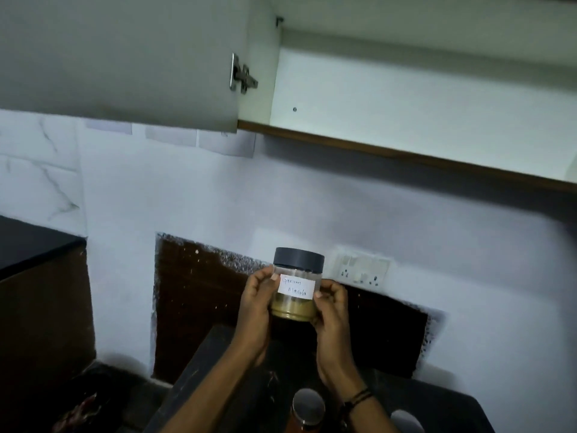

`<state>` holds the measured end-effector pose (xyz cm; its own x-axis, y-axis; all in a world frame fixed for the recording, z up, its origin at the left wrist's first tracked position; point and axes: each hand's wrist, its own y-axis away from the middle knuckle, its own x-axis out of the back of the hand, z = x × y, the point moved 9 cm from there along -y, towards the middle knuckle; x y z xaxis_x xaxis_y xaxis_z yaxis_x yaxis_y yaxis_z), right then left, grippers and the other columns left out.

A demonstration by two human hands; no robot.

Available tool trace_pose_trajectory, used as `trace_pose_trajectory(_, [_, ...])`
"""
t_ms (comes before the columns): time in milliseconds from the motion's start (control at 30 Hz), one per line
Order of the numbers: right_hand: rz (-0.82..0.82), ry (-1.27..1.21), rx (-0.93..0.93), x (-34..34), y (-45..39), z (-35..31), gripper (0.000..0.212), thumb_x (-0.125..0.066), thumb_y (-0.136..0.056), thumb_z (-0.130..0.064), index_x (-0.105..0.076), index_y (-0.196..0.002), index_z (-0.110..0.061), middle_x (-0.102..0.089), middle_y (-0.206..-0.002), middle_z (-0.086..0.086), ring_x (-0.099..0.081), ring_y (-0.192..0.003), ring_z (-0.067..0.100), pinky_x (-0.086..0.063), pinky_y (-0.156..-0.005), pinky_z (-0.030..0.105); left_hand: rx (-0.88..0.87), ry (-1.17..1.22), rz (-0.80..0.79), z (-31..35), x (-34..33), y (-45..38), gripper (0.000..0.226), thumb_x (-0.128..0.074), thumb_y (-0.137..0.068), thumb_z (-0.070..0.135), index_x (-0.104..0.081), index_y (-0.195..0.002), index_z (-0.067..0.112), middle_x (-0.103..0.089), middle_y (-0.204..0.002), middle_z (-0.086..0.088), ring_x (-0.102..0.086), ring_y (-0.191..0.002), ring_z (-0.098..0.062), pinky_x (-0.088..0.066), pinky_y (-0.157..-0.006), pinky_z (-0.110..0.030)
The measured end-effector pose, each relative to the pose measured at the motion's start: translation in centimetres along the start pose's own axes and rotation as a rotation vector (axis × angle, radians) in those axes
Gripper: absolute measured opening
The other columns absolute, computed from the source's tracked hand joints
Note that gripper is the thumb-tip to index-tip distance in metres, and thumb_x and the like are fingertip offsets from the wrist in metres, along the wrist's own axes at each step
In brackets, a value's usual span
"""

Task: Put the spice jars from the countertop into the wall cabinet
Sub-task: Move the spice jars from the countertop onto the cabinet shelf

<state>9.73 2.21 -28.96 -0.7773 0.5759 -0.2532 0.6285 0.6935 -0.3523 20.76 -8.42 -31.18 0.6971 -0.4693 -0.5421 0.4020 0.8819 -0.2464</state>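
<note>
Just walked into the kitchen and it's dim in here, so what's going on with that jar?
A person is holding a spice jar up in front of the wall, left hand and right hand gripping its sides. It has a dark lid and a handwritten label reading Garam Masala. Above, the wall cabinet stands open with its door swung left. The jar is not in it yet. Another jar with a metal lid waits on the countertop below.

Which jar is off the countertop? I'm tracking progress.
The labelled jar with the dark lid, held in both hands; the silver-lidded jar stands below on the countertop.
</note>
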Motion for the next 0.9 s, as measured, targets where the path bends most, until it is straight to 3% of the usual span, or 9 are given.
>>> trace_pose_trajectory(167, [-0.082,0.091,0.162,-2.7,-4.0,-6.6,0.036,-0.054,-0.083,-0.023,-0.057,-0.116,-0.037,-0.066,-0.112,-0.013,-0.066,-0.1,0.01,-0.056,-0.074,0.026,-0.209,-0.074,0.032,7.1,-4.0,-3.6,0.023,-0.068,-0.079,0.046,-0.062,-0.094,0.03,-0.067,-0.098,-0.002,-0.067,-0.085,-0.013,-0.056,-0.067,-0.03])
trace_pose_trajectory(267, [-0.057,0.167,0.251,-4.3,-6.8,-10.9,0.042,-0.053,-0.082,-0.031,-0.055,-0.122,-0.043,-0.064,-0.114,-0.012,-0.063,-0.104,0.007,-0.057,-0.082,0.03,-0.336,-0.172,0.03,11.7,-6.6,-5.7,0.025,-0.061,-0.081,0.054,-0.059,-0.096,0.034,-0.066,-0.1,0.004,-0.066,-0.089,-0.015,-0.057,-0.075,-0.037])
trace_pose_trajectory(433, [-0.022,0.214,0.363,-6.6,-11.2,-16.4,0.043,-0.055,-0.082,-0.033,-0.053,-0.124,-0.041,-0.061,-0.115,-0.013,-0.059,-0.106,0.003,-0.054,-0.088,0.031,-0.538,-0.366,0.078,17.9,-9.8,-9.0,0.015,-0.05,-0.1,0.042,-0.059,-0.106,0.032,-0.068,-0.099,0.012,-0.064,-0.088,0.003,-0.053,-0.068,-0.014])
trace_pose_trajectory(567, [-0.003,0.222,0.434,-8.4,-15.1,-19.8,0.03,-0.058,-0.093,-0.021,-0.054,-0.112,-0.043,-0.063,-0.105,-0.021,-0.059,-0.091,-0.012,-0.048,-0.072,0.012,-0.625,-0.45,0.101,22.4,-12.2,-11.9,0.02,-0.043,-0.104,0.032,-0.063,-0.103,0.032,-0.067,-0.1,0.009,-0.062,-0.093,-0.005,-0.049,-0.077,-0.02])
trace_pose_trajectory(667, [0.024,0.272,0.455,-10.0,-18.1,-21.4,0.028,-0.057,-0.095,-0.022,-0.051,-0.119,-0.033,-0.063,-0.103,-0.013,-0.061,-0.085,-0.005,-0.046,-0.068,0.016,-0.678,-0.547,0.113,25.0,-13.7,-14.4,0.022,-0.041,-0.105,0.025,-0.063,-0.1,0.027,-0.061,-0.099,0.004,-0.059,-0.098,-0.015,-0.047,-0.084,-0.03])
trace_pose_trajectory(800, [0.065,0.39,0.512,-12.0,-21.7,-22.6,0.034,-0.056,-0.094,-0.021,-0.05,-0.127,-0.023,-0.063,-0.114,-0.004,-0.062,-0.098,0.012,-0.046,-0.071,0.016,-0.69,-0.652,0.113,26.9,-14.4,-17.9,0.022,-0.041,-0.103,0.023,-0.061,-0.094,0.018,-0.056,-0.091,0.007,-0.059,-0.097,-0.023,-0.047,-0.087,-0.04])
trace_pose_trajectory(900, [0.068,0.5,0.503,-13.6,-24.6,-23.0,0.038,-0.055,-0.093,-0.021,-0.049,-0.13,-0.021,-0.063,-0.118,0.0,-0.062,-0.101,0.018,-0.05,-0.079,0.026,-0.72,-0.777,0.131,27.9,-14.7,-20.5,0.027,-0.041,-0.103,0.02,-0.062,-0.092,0.008,-0.062,-0.092,-0.005,-0.059,-0.092,-0.028,-0.048,-0.085,-0.045])
